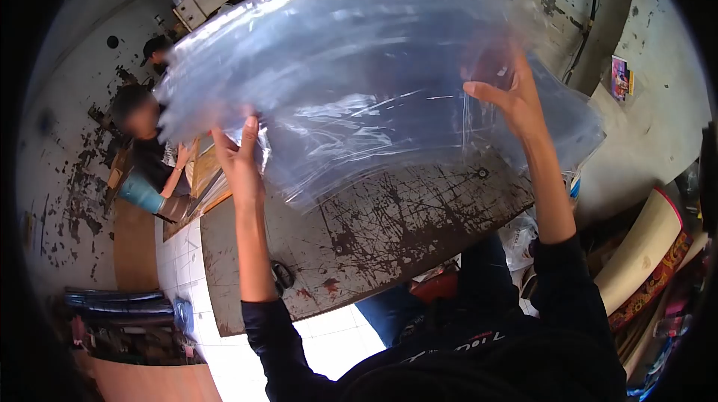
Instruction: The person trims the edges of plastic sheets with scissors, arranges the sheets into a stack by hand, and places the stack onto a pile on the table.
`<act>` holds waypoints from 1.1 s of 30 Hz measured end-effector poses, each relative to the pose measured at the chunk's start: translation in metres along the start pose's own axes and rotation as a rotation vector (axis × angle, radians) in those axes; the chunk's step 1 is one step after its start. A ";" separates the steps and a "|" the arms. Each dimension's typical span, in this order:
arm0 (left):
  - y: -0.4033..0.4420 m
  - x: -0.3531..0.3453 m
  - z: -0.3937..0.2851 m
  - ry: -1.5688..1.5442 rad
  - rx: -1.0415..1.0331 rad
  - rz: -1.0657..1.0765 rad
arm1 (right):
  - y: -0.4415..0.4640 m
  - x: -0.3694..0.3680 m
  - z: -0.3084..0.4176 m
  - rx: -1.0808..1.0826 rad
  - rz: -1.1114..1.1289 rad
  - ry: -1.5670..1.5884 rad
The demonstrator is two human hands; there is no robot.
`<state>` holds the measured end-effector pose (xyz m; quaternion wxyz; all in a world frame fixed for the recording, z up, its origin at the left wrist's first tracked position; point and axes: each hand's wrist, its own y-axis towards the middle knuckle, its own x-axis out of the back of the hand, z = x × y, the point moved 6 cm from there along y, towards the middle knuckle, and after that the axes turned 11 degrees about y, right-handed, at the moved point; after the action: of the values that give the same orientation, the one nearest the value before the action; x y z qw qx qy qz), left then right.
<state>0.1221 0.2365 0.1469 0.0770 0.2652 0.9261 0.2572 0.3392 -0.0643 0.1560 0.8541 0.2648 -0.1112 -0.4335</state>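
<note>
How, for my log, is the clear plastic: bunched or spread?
Spread: the clear plastic stretches broadly between left hand and right hand. Whether doubled, cannot tell.

Black top (493, 372), white lettering (485, 338), blue trousers (389, 314)

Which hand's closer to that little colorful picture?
Right. The right hand, on the clear plastic, is left of the colorful picture; the left hand is much farther left.

Your arms (552, 185) reach forward, well apart, left hand (238, 163) gripping with thumb (250, 134) up, right hand (517, 103) gripping with thumb pointing inward.
</note>
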 end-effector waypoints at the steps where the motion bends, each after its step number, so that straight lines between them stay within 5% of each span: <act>1: -0.003 0.006 0.011 0.162 0.054 0.036 | -0.004 0.001 -0.005 0.001 0.006 0.005; 3: -0.028 0.015 0.041 0.364 0.222 0.111 | -0.022 0.005 -0.048 -0.345 0.004 0.196; 4: -0.042 0.023 0.083 0.423 0.391 0.125 | -0.025 0.014 -0.102 -0.238 0.020 0.123; 5: -0.037 0.049 0.184 -0.283 0.253 0.217 | -0.028 0.019 -0.144 -0.185 0.031 0.087; 6: -0.041 0.082 0.259 -0.240 0.150 0.152 | -0.031 0.023 -0.186 -0.132 0.040 0.052; 9: -0.059 0.039 0.163 0.054 0.288 0.009 | -0.038 0.023 -0.190 0.096 0.050 0.071; 11: -0.056 0.021 0.127 0.008 0.259 -0.015 | -0.022 0.018 -0.157 -0.295 -0.080 0.223; 14: -0.053 0.005 0.084 -0.135 0.196 -0.036 | -0.014 0.014 -0.116 -0.299 -0.063 0.201; 18: -0.066 0.032 0.175 0.024 0.377 0.002 | -0.016 0.017 -0.136 -0.308 -0.024 0.171; 25: -0.056 0.016 0.144 0.063 0.458 -0.074 | -0.004 0.002 -0.106 -0.343 0.093 0.020; 33: 0.098 -0.116 0.007 0.012 0.353 0.396 | 0.141 0.060 -0.012 -0.150 -0.042 -0.355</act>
<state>0.2669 0.2488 0.1918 -0.0277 0.4489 0.8872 0.1032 0.4765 -0.0402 0.2209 0.8293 0.1219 -0.2219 -0.4982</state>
